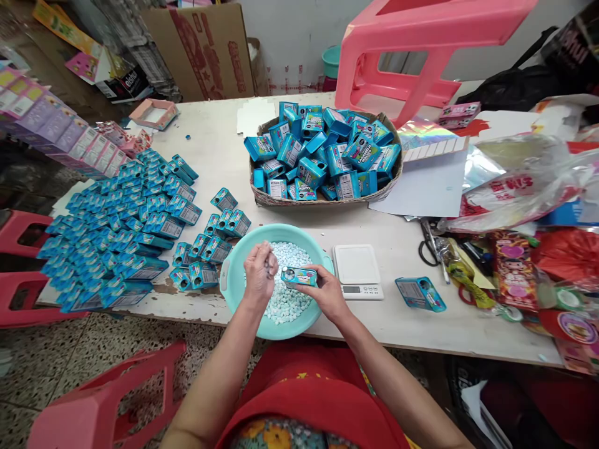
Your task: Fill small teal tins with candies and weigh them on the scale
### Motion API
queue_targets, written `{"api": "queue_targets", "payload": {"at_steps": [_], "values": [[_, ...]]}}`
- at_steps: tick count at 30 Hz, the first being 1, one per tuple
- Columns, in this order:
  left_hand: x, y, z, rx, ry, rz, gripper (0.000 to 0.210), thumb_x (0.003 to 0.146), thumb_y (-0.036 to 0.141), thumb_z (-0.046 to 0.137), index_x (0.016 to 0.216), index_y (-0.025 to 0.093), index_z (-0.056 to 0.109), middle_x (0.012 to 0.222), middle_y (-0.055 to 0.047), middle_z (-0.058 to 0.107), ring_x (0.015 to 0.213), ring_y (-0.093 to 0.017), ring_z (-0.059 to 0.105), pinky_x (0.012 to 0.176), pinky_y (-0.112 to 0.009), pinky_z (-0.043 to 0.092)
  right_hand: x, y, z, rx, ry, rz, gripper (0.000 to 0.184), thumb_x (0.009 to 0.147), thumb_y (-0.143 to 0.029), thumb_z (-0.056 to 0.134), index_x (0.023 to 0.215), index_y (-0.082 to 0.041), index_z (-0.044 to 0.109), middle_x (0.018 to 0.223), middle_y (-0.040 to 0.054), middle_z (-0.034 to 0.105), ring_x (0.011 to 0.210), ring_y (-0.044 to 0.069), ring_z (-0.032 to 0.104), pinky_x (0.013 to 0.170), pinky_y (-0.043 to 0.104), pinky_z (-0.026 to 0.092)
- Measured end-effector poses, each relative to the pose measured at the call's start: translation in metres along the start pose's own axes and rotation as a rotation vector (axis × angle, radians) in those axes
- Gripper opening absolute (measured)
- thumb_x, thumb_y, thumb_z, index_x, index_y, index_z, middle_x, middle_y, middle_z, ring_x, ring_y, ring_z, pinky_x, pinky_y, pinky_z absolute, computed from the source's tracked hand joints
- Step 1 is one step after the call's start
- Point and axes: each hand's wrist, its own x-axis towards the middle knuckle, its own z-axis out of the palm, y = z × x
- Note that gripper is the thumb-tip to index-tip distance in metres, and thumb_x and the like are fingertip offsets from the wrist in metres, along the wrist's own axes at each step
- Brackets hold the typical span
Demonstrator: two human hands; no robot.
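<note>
My left hand point(260, 271) is curled closed over a turquoise basin point(322, 318), with what look like a few small candies in its fingers. Small white and pale blue candies point(287, 302) cover the basin's floor. In my right hand point(330, 292) is a blue candy tin point(298, 276), held tilted above the candies with its round opening toward my left hand. A white digital scale point(358, 268) stands just right of the basin. Several loose blue tins point(218, 249) stand close on the basin's left.
Many blue tins point(126, 231) stand crowded at the left. A cardboard tray point(322, 201) heaped with more tins sits behind the basin. One tin point(421, 293) lies right of the scale. Scissors point(430, 246) and plastic-wrapped goods clutter the far right, and a pink stool point(412, 43) rests at the back.
</note>
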Motion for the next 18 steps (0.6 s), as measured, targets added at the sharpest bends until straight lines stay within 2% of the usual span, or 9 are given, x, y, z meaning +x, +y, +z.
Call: {"api": "queue_targets", "payload": {"at_steps": [2,4,7,9,10,12,14,16,18], "values": [[0.006,-0.002,-0.011,0.027,0.034,0.003,0.031,0.076,0.044,0.065,0.07,0.018,0.048,0.048,0.007,0.036,0.038,-0.004,0.029,0.038,-0.018,0.02,0.0,0.001,-0.002,0.026,-0.001,0.009,0.043,0.063,-0.038,0.078,0.098,-0.021,0.061,0.1,0.0041,0.062,0.092,0.023,0.059,0.085,0.038,0.047],[0.012,-0.014,-0.026,0.171,0.089,0.003,0.033,0.078,0.046,0.061,0.069,0.018,0.047,0.048,0.006,0.037,0.039,-0.006,0.029,0.039,-0.019,0.021,0.002,0.0,-0.003,-0.005,-0.005,-0.019,0.042,0.062,-0.038,0.079,0.096,-0.021,0.062,0.1,0.0038,0.061,0.094,0.023,0.058,0.087,0.038,0.047],[0.019,-0.044,-0.047,0.653,0.083,0.0,0.029,0.082,0.042,0.053,0.066,0.018,0.051,0.055,0.001,0.047,0.05,-0.011,0.043,0.049,-0.022,0.034,0.003,-0.01,-0.007,0.005,-0.018,-0.066,0.041,0.064,-0.039,0.078,0.097,-0.023,0.062,0.099,0.0032,0.061,0.094,0.022,0.058,0.086,0.037,0.048],[0.02,-0.065,-0.054,1.096,-0.032,0.033,0.019,0.082,0.034,0.052,0.075,0.019,0.059,0.078,-0.005,0.062,0.079,-0.02,0.056,0.069,-0.03,0.043,0.0,-0.019,-0.018,0.053,-0.001,-0.09,0.041,0.065,-0.039,0.077,0.098,-0.023,0.061,0.101,0.0034,0.06,0.095,0.022,0.059,0.086,0.036,0.049],[0.02,-0.074,-0.054,1.295,-0.1,0.059,0.016,0.082,0.032,0.052,0.085,0.02,0.063,0.096,-0.008,0.064,0.098,-0.025,0.054,0.08,-0.036,0.043,-0.002,-0.023,-0.026,0.071,0.034,-0.095,0.041,0.065,-0.038,0.077,0.099,-0.024,0.06,0.102,0.0036,0.06,0.095,0.022,0.059,0.085,0.036,0.049],[0.016,-0.09,-0.048,1.559,-0.216,0.112,0.03,0.083,0.037,0.052,0.108,0.024,0.062,0.128,-0.01,0.053,0.123,-0.034,0.038,0.094,-0.048,0.035,-0.006,-0.026,-0.047,0.082,0.168,-0.084,0.042,0.066,-0.037,0.077,0.101,-0.023,0.057,0.102,0.0042,0.06,0.093,0.021,0.059,0.083,0.035,0.05],[0.007,-0.103,-0.037,1.667,-0.324,0.158,0.042,0.085,0.048,0.049,0.122,0.028,0.055,0.138,-0.01,0.043,0.127,-0.035,0.03,0.098,-0.052,0.03,-0.006,-0.019,-0.071,0.052,0.349,-0.072,0.044,0.068,-0.037,0.075,0.104,-0.022,0.054,0.099,0.0044,0.061,0.087,0.02,0.06,0.079,0.035,0.051],[-0.003,-0.111,-0.028,1.706,-0.449,0.193,0.042,0.088,0.051,0.041,0.121,0.029,0.055,0.133,-0.009,0.046,0.12,-0.032,0.038,0.095,-0.049,0.033,-0.002,-0.001,-0.093,-0.016,0.496,-0.09,0.046,0.068,-0.038,0.074,0.104,-0.021,0.052,0.096,0.0042,0.06,0.084,0.019,0.059,0.078,0.035,0.05],[-0.015,-0.114,-0.026,1.732,-0.559,0.218,0.038,0.091,0.047,0.033,0.113,0.027,0.058,0.12,-0.008,0.052,0.108,-0.028,0.045,0.089,-0.044,0.037,0.008,0.022,-0.11,-0.092,0.57,-0.098,0.047,0.067,-0.039,0.074,0.103,-0.019,0.052,0.095,0.0043,0.059,0.084,0.019,0.058,0.079,0.036,0.048]]}}
